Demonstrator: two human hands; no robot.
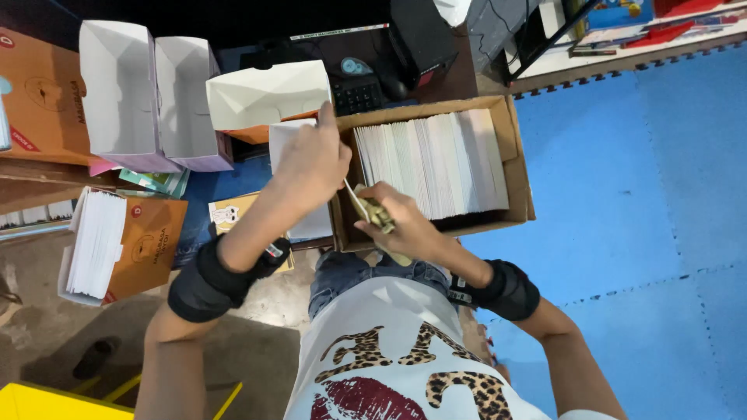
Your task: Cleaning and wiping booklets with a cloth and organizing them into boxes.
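Observation:
My left hand (pixel 311 159) reaches forward, fingers curled, over a white sheet (pixel 286 136) at the left wall of a cardboard box (pixel 517 167). Whether it grips that sheet or the thin card below it, I cannot tell. My right hand (pixel 398 222) is closed on a small patterned card (pixel 379 214) at the box's near left corner. A packed row of white cards (pixel 436 159) stands on edge inside the box. Both wrists carry black bands.
Three open white cartons (pixel 117 93) stand at the upper left, one (pixel 264 93) tilted. An orange box with a white card stack (pixel 97 241) lies at left. A calculator (pixel 356 92) sits behind the box. Blue foam floor mats (pixel 638 194) spread to the right.

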